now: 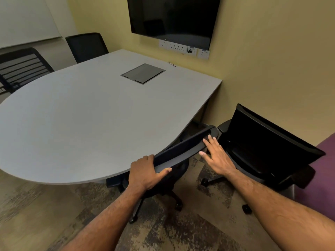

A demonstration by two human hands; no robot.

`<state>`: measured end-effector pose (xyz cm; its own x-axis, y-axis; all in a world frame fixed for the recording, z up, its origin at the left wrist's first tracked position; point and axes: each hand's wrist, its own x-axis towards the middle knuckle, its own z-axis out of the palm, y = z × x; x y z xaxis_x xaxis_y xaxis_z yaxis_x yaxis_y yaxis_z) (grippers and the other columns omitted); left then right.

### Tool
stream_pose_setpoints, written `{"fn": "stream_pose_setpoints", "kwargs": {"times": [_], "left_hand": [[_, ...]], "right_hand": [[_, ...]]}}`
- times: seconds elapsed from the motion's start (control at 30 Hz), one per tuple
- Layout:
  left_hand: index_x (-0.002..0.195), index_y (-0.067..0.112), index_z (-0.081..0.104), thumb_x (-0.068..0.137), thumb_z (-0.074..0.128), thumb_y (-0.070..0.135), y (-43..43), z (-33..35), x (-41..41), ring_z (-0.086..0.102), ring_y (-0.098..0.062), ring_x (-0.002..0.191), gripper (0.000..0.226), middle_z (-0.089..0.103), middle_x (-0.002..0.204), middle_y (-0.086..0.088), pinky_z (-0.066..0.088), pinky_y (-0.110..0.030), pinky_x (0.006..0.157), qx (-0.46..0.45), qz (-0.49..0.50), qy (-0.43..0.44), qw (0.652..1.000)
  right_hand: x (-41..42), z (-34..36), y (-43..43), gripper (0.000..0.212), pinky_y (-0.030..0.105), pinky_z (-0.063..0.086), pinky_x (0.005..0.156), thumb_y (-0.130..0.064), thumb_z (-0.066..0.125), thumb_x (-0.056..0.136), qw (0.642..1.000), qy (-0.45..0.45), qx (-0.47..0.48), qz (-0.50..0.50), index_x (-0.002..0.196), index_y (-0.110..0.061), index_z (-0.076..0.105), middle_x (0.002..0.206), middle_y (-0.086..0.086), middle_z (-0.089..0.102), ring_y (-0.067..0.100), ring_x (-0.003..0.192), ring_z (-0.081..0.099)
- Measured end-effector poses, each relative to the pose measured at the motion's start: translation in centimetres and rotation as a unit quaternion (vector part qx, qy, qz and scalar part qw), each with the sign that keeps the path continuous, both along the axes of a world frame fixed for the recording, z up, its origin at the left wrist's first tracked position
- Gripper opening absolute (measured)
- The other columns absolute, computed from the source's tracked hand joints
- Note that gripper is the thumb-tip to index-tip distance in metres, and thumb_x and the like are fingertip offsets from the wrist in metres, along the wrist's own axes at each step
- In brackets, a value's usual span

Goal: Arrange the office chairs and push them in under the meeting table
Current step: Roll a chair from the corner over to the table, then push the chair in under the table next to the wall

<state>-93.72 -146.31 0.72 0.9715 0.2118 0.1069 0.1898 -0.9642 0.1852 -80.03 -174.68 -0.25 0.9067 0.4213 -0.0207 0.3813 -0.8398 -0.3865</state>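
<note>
Grey meeting table (81,115), patterned carpet (181,232), yellow walls, dark wall screen (174,19). My left hand (145,173) curls round the near office chair (181,151) backrest at the table's curved edge; my right hand (215,156) rests flat and spread on it. Its seat is hidden under the top; a second office chair (262,142) stands just beside

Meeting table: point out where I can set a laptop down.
Free: the grey meeting table top, from its rounded near edge to the cable hatch. Crowded: its right edge, where left hand grips and right hand touches the chair back.
</note>
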Motion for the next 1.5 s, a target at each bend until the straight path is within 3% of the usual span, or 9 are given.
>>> {"fn": "stream_pose_setpoints", "kwargs": {"times": [0.23, 0.57, 0.7, 0.83, 1.1, 1.27, 1.5], "left_hand": [[0.118, 0.025, 0.063, 0.068, 0.022, 0.101, -0.7, 0.5, 0.0, 0.065, -0.017, 0.089, 0.1, 0.069, 0.103, 0.004, 0.053, -0.038, 0.081, -0.01, 0.008, 0.016, 1.0], [0.114, 0.028, 0.064, 0.065, 0.029, 0.102, -2.4, 1.6, -0.1, 0.065, -0.014, 0.086, 0.095, 0.07, 0.1, 0.009, 0.054, -0.035, 0.078, -0.048, 0.033, 0.003, 0.998], [0.125, 0.026, 0.062, 0.063, 0.024, 0.103, -3.6, 1.7, 0.7, 0.064, -0.014, 0.094, 0.106, 0.07, 0.113, 0.005, 0.05, -0.033, 0.079, -0.039, 0.038, -0.008, 0.999], [0.138, 0.02, 0.055, 0.073, 0.036, 0.095, -5.8, 2.0, 1.9, 0.062, -0.021, 0.115, 0.101, 0.063, 0.132, -0.001, 0.051, -0.045, 0.096, 0.004, 0.027, -0.039, 0.999], [0.137, 0.02, 0.054, 0.084, 0.039, 0.083, -14.0, 4.8, 7.7, 0.058, -0.02, 0.113, 0.084, 0.06, 0.131, -0.001, 0.051, -0.043, 0.095, -0.01, -0.037, -0.064, 0.997], [0.14, 0.02, 0.053, 0.084, 0.035, 0.084, -17.0, 5.4, 12.0, 0.056, -0.021, 0.119, 0.087, 0.058, 0.137, -0.002, 0.049, -0.042, 0.098, -0.008, -0.07, -0.035, 0.997], [0.139, 0.021, 0.054, 0.08, 0.029, 0.09, -21.9, 5.5, 22.1, 0.054, -0.024, 0.125, 0.094, 0.056, 0.141, -0.003, 0.049, -0.044, 0.102, -0.026, -0.149, -0.031, 0.988]], "right_hand": [[-2.3, 0.1, -4.2, 0.073, 0.035, 0.003, 0.123, -0.06, 0.037, 0.1, 0.999, 0.037, -0.013, -0.021, 0.16, -0.027, 0.014, 0.168, -0.006, 0.001, 0.009, 0.154, -0.005], [-0.5, -0.3, -10.6, 0.073, 0.042, 0.004, 0.126, -0.059, 0.038, 0.1, 0.996, 0.07, -0.037, -0.03, 0.16, -0.023, 0.016, 0.168, -0.003, 0.008, 0.013, 0.155, -0.003], [2.3, 0.1, -14.7, 0.073, 0.042, 0.005, 0.125, -0.059, 0.04, 0.1, 0.998, 0.06, -0.032, -0.02, 0.16, -0.023, 0.018, 0.168, -0.003, 0.009, 0.012, 0.155, -0.002], [4.2, 0.4, -18.4, 0.073, 0.041, 0.007, 0.125, -0.06, 0.041, 0.099, 0.999, 0.043, -0.022, -0.017, 0.159, -0.022, 0.022, 0.168, -0.001, 0.014, 0.013, 0.155, 0.001], [7.5, 2.7, -24.8, 0.061, 0.04, 0.024, 0.12, -0.049, 0.058, 0.095, 0.994, -0.103, -0.013, -0.043, 0.145, -0.015, 0.047, 0.15, 0.007, 0.046, 0.024, 0.146, 0.034], [9.8, 4.0, -28.0, 0.052, 0.051, 0.034, 0.114, -0.038, 0.07, 0.087, 0.97, -0.214, -0.024, -0.112, 0.13, -0.01, 0.058, 0.128, 0.009, 0.057, 0.029, 0.127, 0.051], [12.6, 3.8, -32.4, 0.061, 0.048, 0.033, 0.113, -0.051, 0.056, 0.093, 0.957, -0.142, -0.065, -0.243, 0.14, -0.013, 0.049, 0.139, 0.01, 0.051, 0.028, 0.132, 0.045]]}}
